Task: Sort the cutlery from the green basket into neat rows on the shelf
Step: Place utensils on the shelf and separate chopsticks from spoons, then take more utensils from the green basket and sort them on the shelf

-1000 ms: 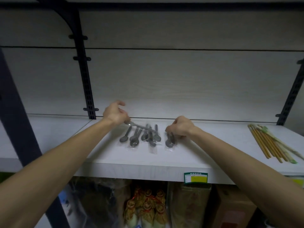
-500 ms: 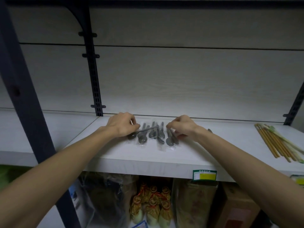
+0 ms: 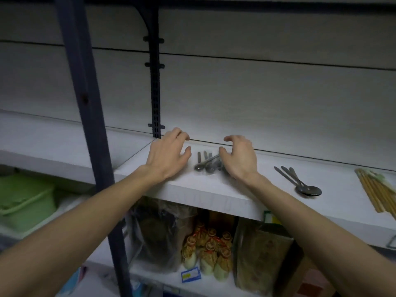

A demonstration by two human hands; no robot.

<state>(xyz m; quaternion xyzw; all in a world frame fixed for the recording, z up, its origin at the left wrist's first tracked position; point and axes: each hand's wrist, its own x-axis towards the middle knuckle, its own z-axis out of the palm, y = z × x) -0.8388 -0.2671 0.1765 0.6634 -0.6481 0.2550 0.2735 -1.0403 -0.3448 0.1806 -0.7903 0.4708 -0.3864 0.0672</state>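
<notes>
Several small grey spoons in clear wrappers lie bunched on the white shelf. My left hand hovers just left of them, fingers loosely spread, holding nothing. My right hand is at their right side, fingers relaxed and partly covering the bunch; whether it touches them is unclear. Further right lie larger spoons in a fan, then a bundle of wooden chopsticks. The green basket stands low at the left.
A dark upright post and a slotted bracket rise at the left. Below the shelf stand wrapped bags, small gold-topped bottles and a brown pack. A price tag sits on the shelf edge.
Both hands have let go of the small spoons and opened beside them. The view has swung left, bringing the green basket and the larger spoons into sight.
</notes>
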